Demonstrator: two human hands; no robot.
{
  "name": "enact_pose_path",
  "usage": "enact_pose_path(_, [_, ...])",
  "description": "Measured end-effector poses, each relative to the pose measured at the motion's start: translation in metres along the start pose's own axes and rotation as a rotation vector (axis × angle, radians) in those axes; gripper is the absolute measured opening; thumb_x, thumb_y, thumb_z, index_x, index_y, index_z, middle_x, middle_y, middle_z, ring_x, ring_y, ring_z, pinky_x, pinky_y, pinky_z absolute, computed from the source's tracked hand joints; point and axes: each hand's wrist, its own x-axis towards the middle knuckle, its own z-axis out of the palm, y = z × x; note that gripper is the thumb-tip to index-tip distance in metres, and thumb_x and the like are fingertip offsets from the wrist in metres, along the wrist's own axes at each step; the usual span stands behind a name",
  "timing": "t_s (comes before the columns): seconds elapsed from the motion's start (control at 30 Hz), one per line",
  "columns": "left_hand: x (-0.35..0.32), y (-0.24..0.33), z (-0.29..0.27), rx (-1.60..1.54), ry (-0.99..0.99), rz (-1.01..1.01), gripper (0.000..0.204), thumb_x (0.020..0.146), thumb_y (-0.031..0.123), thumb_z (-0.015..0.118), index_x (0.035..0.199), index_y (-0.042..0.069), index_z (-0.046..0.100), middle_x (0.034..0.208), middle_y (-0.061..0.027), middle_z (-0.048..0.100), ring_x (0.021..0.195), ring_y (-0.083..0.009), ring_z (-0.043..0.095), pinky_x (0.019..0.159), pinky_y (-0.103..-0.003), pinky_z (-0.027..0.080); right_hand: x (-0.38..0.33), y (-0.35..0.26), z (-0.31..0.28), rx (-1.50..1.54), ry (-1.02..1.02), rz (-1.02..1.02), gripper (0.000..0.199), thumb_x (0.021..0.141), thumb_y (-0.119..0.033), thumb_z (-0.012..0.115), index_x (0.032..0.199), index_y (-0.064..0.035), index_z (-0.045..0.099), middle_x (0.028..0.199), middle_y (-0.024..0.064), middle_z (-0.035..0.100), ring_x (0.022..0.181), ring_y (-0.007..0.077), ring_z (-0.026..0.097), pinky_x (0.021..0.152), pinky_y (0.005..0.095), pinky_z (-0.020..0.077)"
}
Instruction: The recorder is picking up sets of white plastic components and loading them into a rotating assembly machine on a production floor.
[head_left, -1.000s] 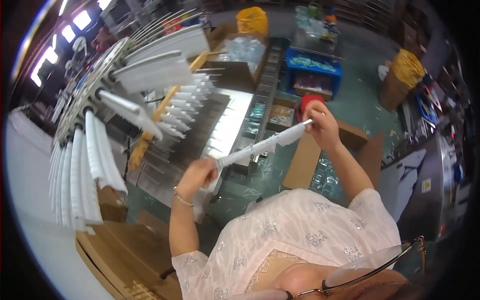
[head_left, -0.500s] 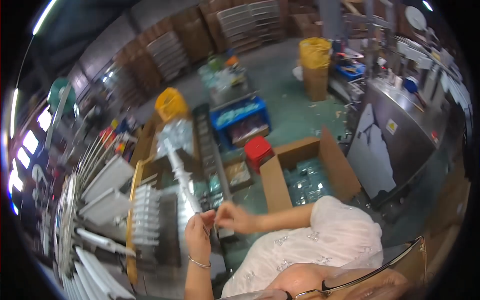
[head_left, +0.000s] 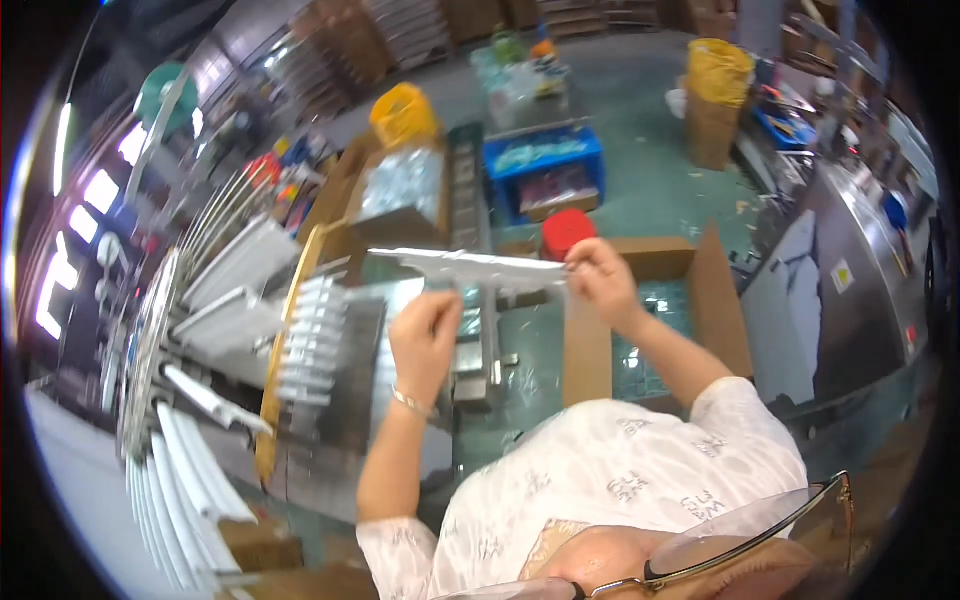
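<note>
I hold a long narrow white piece in clear film [head_left: 470, 266] level in front of me. My right hand [head_left: 600, 282] pinches its right end. Just under its middle, my left hand [head_left: 426, 338] is curled with the fingertips at the film's lower edge; a thin bracelet sits on that wrist. The piece's left end sticks out free toward a round rack [head_left: 200, 400] that carries several similar white pieces on pegs.
An open cardboard box [head_left: 700, 300] with clear bags inside stands on the green floor under my right arm. A red stool [head_left: 566, 230], a blue crate [head_left: 545, 165] and two yellow-lined bins [head_left: 405, 115] lie beyond. A metal machine [head_left: 850, 270] fills the right.
The view swung away from the rack toward the floor and box. The white piece went from a diagonal stretch between my hands to level, with my hands closer together.
</note>
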Motion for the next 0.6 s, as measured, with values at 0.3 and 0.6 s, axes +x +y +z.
enact_pose_path(0.3, [0.052, -0.026, -0.020, 0.233, -0.441, 0.229, 0.020, 0.069, 0.010, 0.063, 0.088, 0.004, 0.061, 0.089, -0.0083, 0.059, 0.086, -0.0254, 0.052, 0.075, -0.034, 0.041, 0.014, -0.001, -0.019, 0.055, -0.198, 0.088, 0.010, 0.085, -0.006, 0.038, 0.092, -0.0062, 0.045, 0.066, -0.0036, 0.038, 0.054, 0.0022, 0.033, 0.047, 0.0167, 0.0247])
enact_pose_path(0.6, [0.050, -0.012, 0.001, 0.295, -0.319, 0.234, 0.011, 0.069, 0.013, 0.065, 0.079, 0.009, 0.063, 0.084, 0.0008, 0.061, 0.089, -0.0167, 0.055, 0.092, -0.043, 0.029, 0.031, -0.002, -0.037, 0.115, -0.232, 0.105, 0.010, 0.084, -0.006, 0.039, 0.091, -0.0065, 0.046, 0.065, -0.0037, 0.039, 0.053, 0.0017, 0.033, 0.046, 0.0159, 0.0235])
